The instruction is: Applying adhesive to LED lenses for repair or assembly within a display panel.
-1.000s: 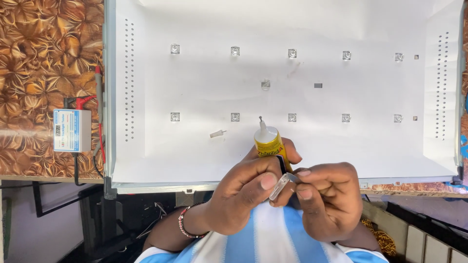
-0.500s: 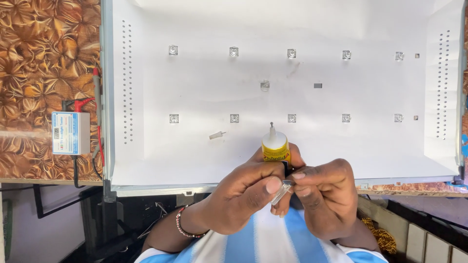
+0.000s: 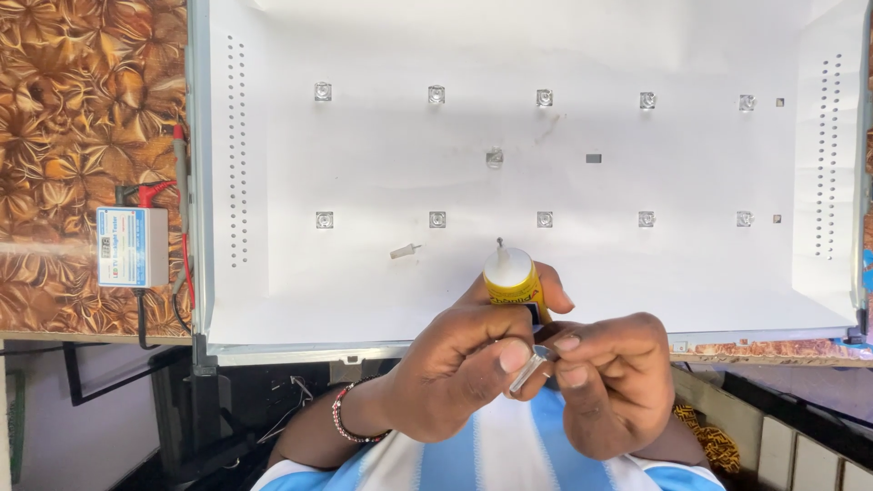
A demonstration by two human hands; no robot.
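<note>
Change: since the earlier frames the glue tube has swung from a leftward tilt to nearly upright and sits a little further right, and the two hands have stayed pressed together below it.
Glue tube (image 3: 512, 277): one, yellow body with a white cone cap and a thin needle tip pointing up; it stands over the near edge of the white panel, just past the knuckles.
Left hand (image 3: 455, 368): closed round the lower part of the glue tube, thumb stretched right to touch the small strip; one beaded bracelet (image 3: 341, 416) on the wrist.
Right hand (image 3: 609, 386): fingers curled in, thumb and forefinger pinched on the small strip.
Small strip (image 3: 530, 367): one short grey sliver held between both hands, just below the tube; what it is made of cannot be told.
White panel (image 3: 382, 155): one large shallow tray with a white lining, filling the far and middle part of the bench; columns of small holes run along its left and right edges.
Lenses: ten small clear square ones in two rows of five, far row starting at (image 3: 323, 91) and near row at (image 3: 325, 219); one more loose lens (image 3: 494, 157) between the rows.
Grey patch (image 3: 593, 158): one bare rectangle just right of the loose lens.
Loose cap (image 3: 404, 250): one small pale piece lying near the panel's near edge, left of the tube.
Tester box (image 3: 133, 246): one white and blue box on the brown patterned bench, beside the panel's left edge, with red and black leads.
</note>
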